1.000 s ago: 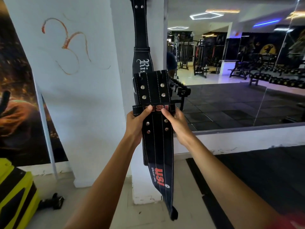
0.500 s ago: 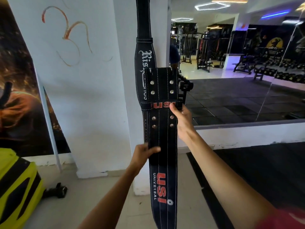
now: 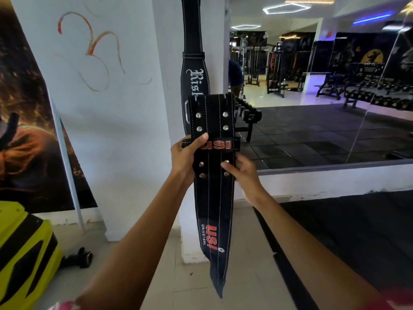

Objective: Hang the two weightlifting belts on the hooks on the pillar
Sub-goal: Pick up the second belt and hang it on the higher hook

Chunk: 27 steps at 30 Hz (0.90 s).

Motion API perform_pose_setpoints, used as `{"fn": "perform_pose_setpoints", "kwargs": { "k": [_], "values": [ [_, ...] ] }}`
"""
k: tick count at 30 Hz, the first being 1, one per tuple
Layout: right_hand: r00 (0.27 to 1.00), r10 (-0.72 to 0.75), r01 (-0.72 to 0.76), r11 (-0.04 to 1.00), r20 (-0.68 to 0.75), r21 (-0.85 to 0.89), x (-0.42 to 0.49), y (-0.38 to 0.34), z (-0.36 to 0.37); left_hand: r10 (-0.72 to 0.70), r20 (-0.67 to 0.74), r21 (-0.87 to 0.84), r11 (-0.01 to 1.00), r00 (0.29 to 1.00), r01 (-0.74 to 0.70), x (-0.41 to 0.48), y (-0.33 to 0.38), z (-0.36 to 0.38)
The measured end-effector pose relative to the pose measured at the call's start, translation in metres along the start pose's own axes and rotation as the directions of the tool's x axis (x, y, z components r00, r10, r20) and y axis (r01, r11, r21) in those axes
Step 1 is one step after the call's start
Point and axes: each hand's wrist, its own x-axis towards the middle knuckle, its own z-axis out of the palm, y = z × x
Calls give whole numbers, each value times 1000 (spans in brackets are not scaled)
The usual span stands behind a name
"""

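A black belt with white gothic lettering hangs down the front of the white pillar; its hook is out of view above. In front of it I hold a wider black belt with red "USI" print, buckle end up and tail hanging toward the floor. My left hand grips its left edge at the loop, thumb across the front. My right hand holds the right edge just below the loop, fingers on the studs.
A large wall mirror to the right reflects gym machines and a dumbbell rack. A yellow and black object sits low left, with a small black dumbbell on the tiled floor. Black rubber matting lies right of the pillar.
My left hand rose from lower on the USI belt back up to its loop. My right hand slid a little down the right edge. The belt sits slightly lower than half a second ago.
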Motion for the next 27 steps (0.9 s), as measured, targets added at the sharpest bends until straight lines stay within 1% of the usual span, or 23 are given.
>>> {"fn": "perform_pose_setpoints", "kwargs": {
  "k": [4, 7, 9, 10, 11, 14, 15, 18, 19, 21, 23, 24, 27],
  "values": [
    [981, 184, -184, 983, -54, 9, -34, 55, -18, 17, -8, -50, 999, 1000, -18, 3, 10, 8],
    [938, 344, -346, 926, -39, -153, -54, 83, -32, 10, 6, -51, 999, 1000, -10, 2, 15, 9],
    [921, 390, -372, 887, 10, -274, -53, 78, -39, 11, 10, -35, 999, 1000, -11, 0, 13, 8],
    [924, 381, -357, 885, 22, -298, -49, 67, -39, 12, 13, -32, 999, 1000, -11, 0, 11, 7],
    [931, 364, -347, 898, 14, -271, -43, 49, -36, 15, 16, -29, 999, 1000, -14, -1, 9, 6],
    [964, 267, -266, 963, 7, -51, -13, -10, -21, 10, 30, 19, 1000, 1000, -11, -3, 3, 7],
    [973, 232, -232, 973, -10, -6, -3, -27, -15, 1, 41, 37, 999, 999, -3, -5, 0, 8],
    [978, 178, -181, 983, -112, -20, 16, -65, -3, -14, 119, 128, 992, 993, -1, -9, -3, 10],
    [979, 160, -165, 986, -126, -23, 19, -72, -2, -20, 141, 169, 986, 990, -4, -8, -1, 11],
    [982, 153, -154, 988, -111, 4, 23, -78, -3, -17, 148, 238, 971, 989, -19, -6, 8, 15],
    [975, 195, -191, 981, -110, 40, 25, -77, -1, -1, 138, 302, 952, 990, -41, -3, 15, 19],
    [968, 210, -204, 977, -136, 53, 25, -77, 2, 1, 136, 319, 947, 991, -44, -3, 15, 21],
    [949, 209, -195, 978, -238, 78, 30, -71, 10, -39, 107, 260, 966, 994, 10, -8, 13, 26]
  ]
}}
